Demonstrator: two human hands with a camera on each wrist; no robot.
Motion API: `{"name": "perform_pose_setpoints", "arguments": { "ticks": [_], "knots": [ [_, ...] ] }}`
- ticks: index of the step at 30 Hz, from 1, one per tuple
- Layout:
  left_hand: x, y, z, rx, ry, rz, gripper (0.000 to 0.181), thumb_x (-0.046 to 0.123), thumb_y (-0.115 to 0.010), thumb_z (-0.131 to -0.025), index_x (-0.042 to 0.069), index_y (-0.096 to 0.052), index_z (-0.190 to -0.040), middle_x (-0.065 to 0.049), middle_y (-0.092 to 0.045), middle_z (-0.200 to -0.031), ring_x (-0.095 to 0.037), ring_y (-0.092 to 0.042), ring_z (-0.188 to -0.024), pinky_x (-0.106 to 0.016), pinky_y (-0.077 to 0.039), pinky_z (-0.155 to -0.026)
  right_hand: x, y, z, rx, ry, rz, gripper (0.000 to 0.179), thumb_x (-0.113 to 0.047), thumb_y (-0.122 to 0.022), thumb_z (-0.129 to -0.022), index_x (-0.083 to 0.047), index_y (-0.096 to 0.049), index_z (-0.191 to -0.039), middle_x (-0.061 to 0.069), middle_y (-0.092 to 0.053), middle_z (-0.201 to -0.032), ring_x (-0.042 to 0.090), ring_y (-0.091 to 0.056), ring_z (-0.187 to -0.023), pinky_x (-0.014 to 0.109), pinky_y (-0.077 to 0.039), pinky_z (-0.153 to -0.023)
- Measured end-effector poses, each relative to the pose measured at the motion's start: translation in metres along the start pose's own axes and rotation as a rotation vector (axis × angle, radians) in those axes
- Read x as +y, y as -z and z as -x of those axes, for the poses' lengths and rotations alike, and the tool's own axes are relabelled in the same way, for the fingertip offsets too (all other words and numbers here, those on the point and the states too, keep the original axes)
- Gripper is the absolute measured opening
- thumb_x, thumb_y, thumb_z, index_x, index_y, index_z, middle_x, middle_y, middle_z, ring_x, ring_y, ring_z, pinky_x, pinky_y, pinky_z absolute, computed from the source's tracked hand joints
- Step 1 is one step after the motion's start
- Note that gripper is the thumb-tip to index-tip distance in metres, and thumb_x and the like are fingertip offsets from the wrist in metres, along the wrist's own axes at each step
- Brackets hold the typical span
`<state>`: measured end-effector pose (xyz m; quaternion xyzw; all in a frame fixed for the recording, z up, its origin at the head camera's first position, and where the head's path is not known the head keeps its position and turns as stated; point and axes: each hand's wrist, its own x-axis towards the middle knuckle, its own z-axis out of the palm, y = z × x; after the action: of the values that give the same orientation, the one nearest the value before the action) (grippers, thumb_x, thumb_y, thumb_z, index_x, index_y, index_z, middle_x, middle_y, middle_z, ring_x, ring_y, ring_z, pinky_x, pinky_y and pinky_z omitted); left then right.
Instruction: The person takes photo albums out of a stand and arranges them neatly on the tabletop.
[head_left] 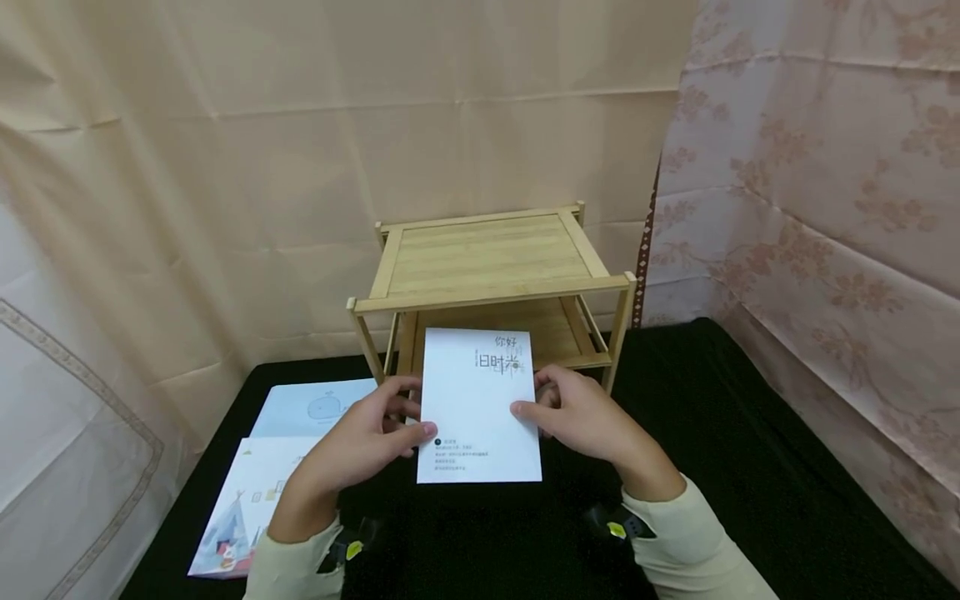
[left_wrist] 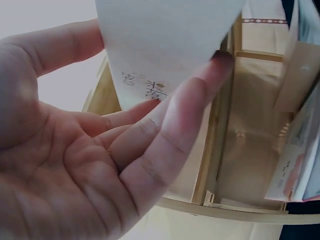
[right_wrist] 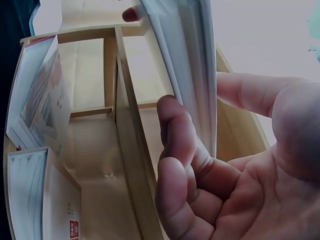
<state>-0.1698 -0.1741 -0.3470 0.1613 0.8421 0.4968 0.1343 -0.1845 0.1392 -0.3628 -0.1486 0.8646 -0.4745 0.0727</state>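
Observation:
A white book (head_left: 480, 408) with dark Chinese lettering on its cover is held up in front of the wooden rack. My left hand (head_left: 360, 437) grips its left edge, thumb on the cover and fingers behind. On the opposite edge, my right hand (head_left: 585, 417) holds it the same way. Page edges of this book (right_wrist: 195, 60) show between thumb and fingers in the right wrist view. The left wrist view has the fingers (left_wrist: 175, 117) spread along the back of the cover.
Behind the book stands a two-tier wooden rack (head_left: 487, 250). A pale blue book (head_left: 281, 408) and an illustrated book (head_left: 251, 483) lie at left on the black cloth (head_left: 720, 467). More books (right_wrist: 50, 95) appear against the rack's wooden frame in the right wrist view. Curtains enclose the table.

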Motion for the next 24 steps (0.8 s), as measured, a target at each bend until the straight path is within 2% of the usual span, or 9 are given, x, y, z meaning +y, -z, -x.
{"name": "perform_pose_setpoints", "arguments": {
  "ticks": [4,11,18,24],
  "knots": [
    [-0.002,0.000,0.006,-0.017,-0.006,0.027,0.067,0.029,-0.072,-0.099,0.010,-0.037,-0.153,-0.016,-0.066,-0.125,-0.025,-0.071,-0.097,-0.039,-0.062,-0.080,0.000,-0.002,0.000,-0.040,0.029,-0.022,0.044,-0.036,-0.074,-0.095,-0.006,-0.060,-0.124,0.006,-0.069,-0.073,0.022,-0.065,-0.067,0.030,-0.049,-0.056],
    [-0.007,0.002,0.017,-0.035,-0.006,0.035,0.065,0.022,-0.070,-0.100,0.002,-0.036,-0.151,-0.019,-0.066,-0.120,-0.025,-0.071,-0.091,-0.040,-0.062,-0.075,0.001,-0.014,0.000,-0.099,0.038,-0.058,0.038,-0.033,-0.075,-0.095,-0.009,-0.060,-0.121,0.003,-0.070,-0.078,0.028,-0.070,-0.073,0.035,-0.056,-0.060],
    [-0.009,0.002,0.029,-0.019,0.059,0.011,0.060,0.020,-0.072,-0.097,0.005,-0.040,-0.146,-0.019,-0.065,-0.119,-0.024,-0.072,-0.089,-0.036,-0.061,-0.073,0.001,-0.028,0.007,-0.128,0.059,-0.070,0.039,-0.032,-0.075,-0.095,-0.006,-0.058,-0.119,0.005,-0.071,-0.076,0.029,-0.070,-0.072,0.033,-0.056,-0.057],
    [-0.013,0.003,0.035,-0.033,0.079,0.010,0.061,0.021,-0.073,-0.097,0.004,-0.040,-0.145,-0.018,-0.065,-0.119,-0.025,-0.071,-0.092,-0.037,-0.062,-0.073,0.004,-0.038,0.012,-0.135,0.048,-0.103,0.040,-0.032,-0.075,-0.095,-0.005,-0.057,-0.119,0.009,-0.071,-0.077,0.030,-0.070,-0.071,0.031,-0.053,-0.053]
  ]
}}
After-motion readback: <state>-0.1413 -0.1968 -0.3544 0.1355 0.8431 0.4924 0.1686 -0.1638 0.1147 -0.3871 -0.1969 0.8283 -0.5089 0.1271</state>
